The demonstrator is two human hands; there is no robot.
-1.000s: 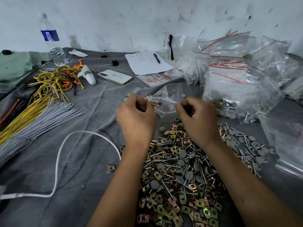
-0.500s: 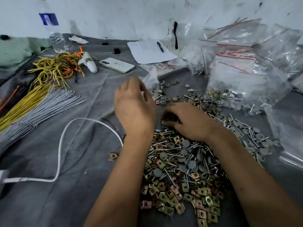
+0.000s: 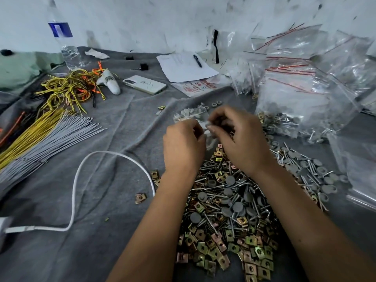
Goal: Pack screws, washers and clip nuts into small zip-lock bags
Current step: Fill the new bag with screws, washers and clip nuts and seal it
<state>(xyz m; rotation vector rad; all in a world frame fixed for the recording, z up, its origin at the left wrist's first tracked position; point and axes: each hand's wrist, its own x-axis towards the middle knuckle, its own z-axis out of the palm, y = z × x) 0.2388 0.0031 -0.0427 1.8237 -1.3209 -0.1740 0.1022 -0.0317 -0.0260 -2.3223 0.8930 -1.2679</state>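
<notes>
A big heap of screws, grey washers and brass clip nuts (image 3: 227,216) covers the grey cloth in front of me. Above its far end my left hand (image 3: 183,145) and my right hand (image 3: 238,137) meet, fingers curled. Between them they pinch a small clear zip-lock bag (image 3: 191,117) with pale washers inside; most of the bag shows just beyond my fingers. My right fingertips also seem to pinch small parts at the bag's mouth, blurred. A few loose washers (image 3: 216,103) lie beyond the bag.
Filled and empty zip-lock bags (image 3: 305,88) pile up at the right. A white cable (image 3: 81,165) loops at the left, beside grey and yellow wire bundles (image 3: 46,135). A phone (image 3: 144,84), papers with a pen (image 3: 183,66) and a water bottle (image 3: 65,43) stand farther back.
My right hand has lifted off the heap and come up to the bag in my left hand. Both hands now hold the bag together, lower and more central than before.
</notes>
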